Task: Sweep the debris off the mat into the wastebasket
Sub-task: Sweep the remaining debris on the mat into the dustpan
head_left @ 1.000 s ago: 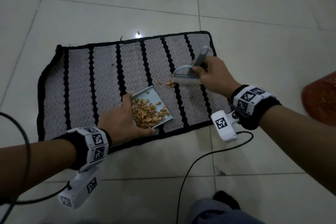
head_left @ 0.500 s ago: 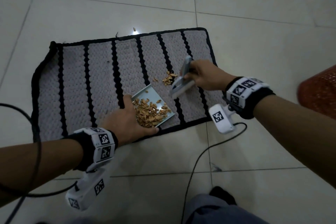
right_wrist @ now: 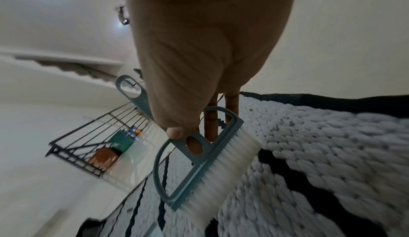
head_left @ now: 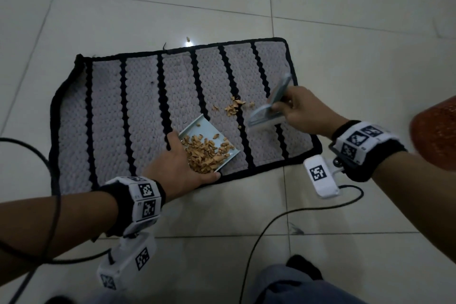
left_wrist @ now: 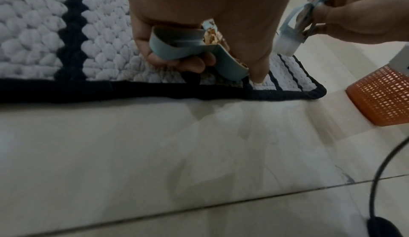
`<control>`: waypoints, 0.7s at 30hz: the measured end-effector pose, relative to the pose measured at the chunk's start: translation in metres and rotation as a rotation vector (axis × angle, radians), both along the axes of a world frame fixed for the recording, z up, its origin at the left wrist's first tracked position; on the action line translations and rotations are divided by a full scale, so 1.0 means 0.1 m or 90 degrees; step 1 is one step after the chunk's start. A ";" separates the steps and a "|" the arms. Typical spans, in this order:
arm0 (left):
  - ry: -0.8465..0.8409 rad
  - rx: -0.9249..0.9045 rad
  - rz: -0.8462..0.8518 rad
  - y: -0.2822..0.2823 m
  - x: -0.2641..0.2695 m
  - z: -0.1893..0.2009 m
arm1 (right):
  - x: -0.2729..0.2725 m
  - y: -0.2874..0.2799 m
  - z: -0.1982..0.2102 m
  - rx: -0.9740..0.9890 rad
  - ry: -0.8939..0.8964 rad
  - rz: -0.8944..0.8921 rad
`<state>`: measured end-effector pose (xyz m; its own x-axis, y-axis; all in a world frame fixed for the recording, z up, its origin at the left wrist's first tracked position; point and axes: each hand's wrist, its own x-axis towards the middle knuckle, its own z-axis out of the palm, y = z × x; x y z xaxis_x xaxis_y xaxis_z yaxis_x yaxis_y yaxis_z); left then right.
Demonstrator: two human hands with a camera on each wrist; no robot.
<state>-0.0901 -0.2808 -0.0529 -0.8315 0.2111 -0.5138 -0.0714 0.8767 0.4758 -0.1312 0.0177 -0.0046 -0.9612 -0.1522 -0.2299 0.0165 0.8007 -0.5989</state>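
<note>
A grey mat (head_left: pixel 138 116) with black stripes lies on the tiled floor. My left hand (head_left: pixel 180 168) grips the handle of a pale blue dustpan (head_left: pixel 209 136), (left_wrist: pixel 177 48) that rests on the mat's near part and holds a heap of tan debris (head_left: pixel 204 153). A small loose pile of debris (head_left: pixel 234 106) lies on the mat just beyond the pan's mouth. My right hand (head_left: pixel 303 111) holds a blue hand brush (head_left: pixel 266 116), (right_wrist: pixel 199 156) with white bristles, lifted to the right of that pile. The orange mesh wastebasket (head_left: pixel 436 131), (left_wrist: pixel 380 97) stands right of the mat.
A black cable (head_left: pixel 283 224) trails over the floor tiles near me. One stray crumb (head_left: pixel 188 39) lies on the floor beyond the mat's far edge. A dark metal rack (right_wrist: pixel 92 144) with coloured items shows in the right wrist view. My knee (head_left: pixel 296 286) is at the bottom.
My right hand has swung the brush back to the right, away from the loose pile. The left hand and dustpan have stayed in place.
</note>
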 end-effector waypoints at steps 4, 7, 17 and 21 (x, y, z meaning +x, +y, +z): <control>-0.009 -0.016 -0.007 0.02 -0.02 0.00 | -0.12 -0.23 -0.09 0.026 0.000 0.065; -0.013 -0.025 -0.010 0.02 -0.04 -0.01 | -0.30 -0.28 -0.12 0.021 0.030 0.019; 0.007 0.001 0.029 -0.03 -0.05 0.00 | 0.02 -0.12 -0.19 -0.126 0.150 -0.318; 0.019 0.009 0.038 -0.01 -0.14 -0.03 | 0.12 -0.20 -0.31 -0.062 0.202 -0.380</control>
<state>-0.1039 -0.2814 -0.0554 -0.8581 0.1676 -0.4854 -0.1088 0.8644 0.4909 -0.1195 -0.0023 -0.0352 -0.9057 0.4190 0.0645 0.2501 0.6510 -0.7167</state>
